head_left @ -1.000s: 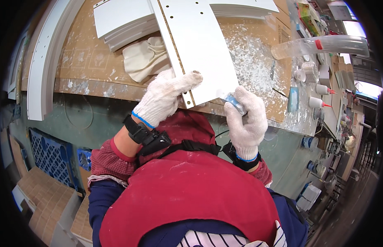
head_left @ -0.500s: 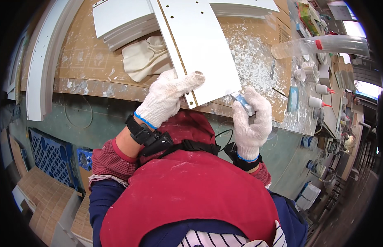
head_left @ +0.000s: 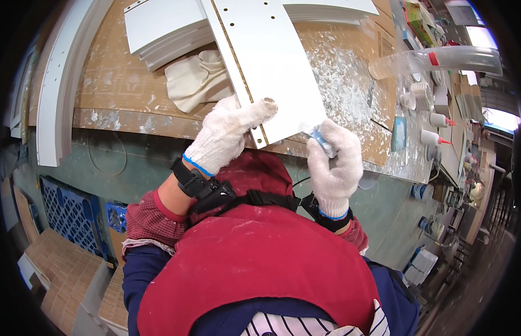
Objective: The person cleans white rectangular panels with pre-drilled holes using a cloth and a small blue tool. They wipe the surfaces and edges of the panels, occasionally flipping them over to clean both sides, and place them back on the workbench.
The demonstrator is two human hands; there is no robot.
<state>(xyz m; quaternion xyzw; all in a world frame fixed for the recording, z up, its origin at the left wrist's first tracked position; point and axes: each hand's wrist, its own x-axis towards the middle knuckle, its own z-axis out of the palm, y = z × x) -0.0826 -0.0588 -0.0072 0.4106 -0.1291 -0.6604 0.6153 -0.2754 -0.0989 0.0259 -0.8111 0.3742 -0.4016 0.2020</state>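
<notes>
A white panel [head_left: 269,61] with small dark holes and a brown grooved edge projects over the bench's near edge. My left hand [head_left: 230,129], in a white knit glove, grips the panel's near left corner, thumb on top. My gloved right hand [head_left: 339,162] is closed around a small blue-and-silver scraper-like tool [head_left: 322,141]. The tool's tip is at the panel's near right corner; the fingers hide part of it, and its exact kind is unclear. Beside the panel, left of it, a crumpled cream cloth [head_left: 196,81] lies on the bench.
Brown cardboard [head_left: 118,84] spattered with white flakes covers the bench. Stacked white boards [head_left: 168,28] lie behind the cloth. A long white profile [head_left: 64,73] stands at left. On the right are a clear plastic bottle [head_left: 462,60], red-tipped white bottles [head_left: 431,138] and a blue block [head_left: 399,134].
My right hand has moved a little left and up with the tool, bringing its tip onto the panel's near right corner. My left hand keeps its grip.
</notes>
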